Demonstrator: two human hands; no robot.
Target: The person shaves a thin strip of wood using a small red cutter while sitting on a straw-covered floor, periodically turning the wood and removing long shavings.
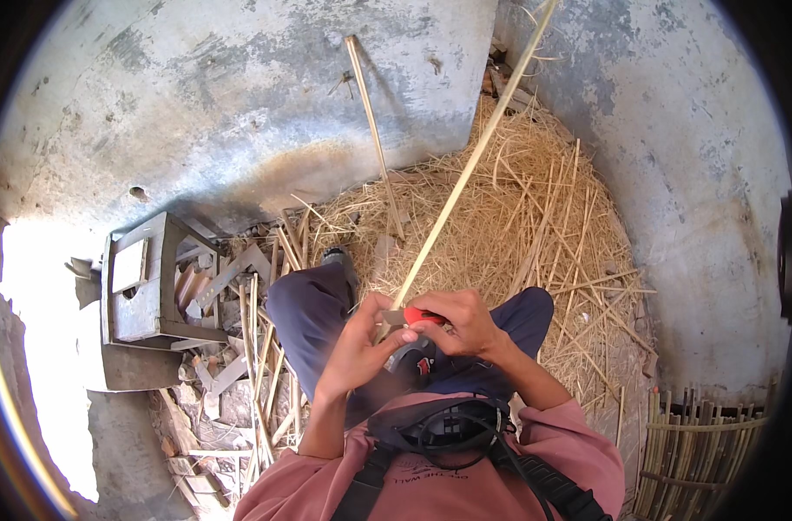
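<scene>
Weathered blue-grey plaster walls (239, 95) enclose a floor strewn with a broad heap of dry golden straw and thin shavings (474, 239), with a slim tan stick (371, 126) leaning against the far wall. On the left stands an open-sided grey wooden box (144, 282), loose scraps and long split sticks (261, 373) lying near it; at the lower right is an upright panel of slender brown sticks (699, 456). In the middle, between the person's bent knees, the left hand (358, 347) is closed around the lower end of a long, flat, pale-yellow strip of bamboo-like material (465, 178), which slants up and away to the right. The right hand (459, 323) grips a small red-handled tool with a grey blade (420, 316), its blade against or just beside the strip; which, I cannot tell.
</scene>
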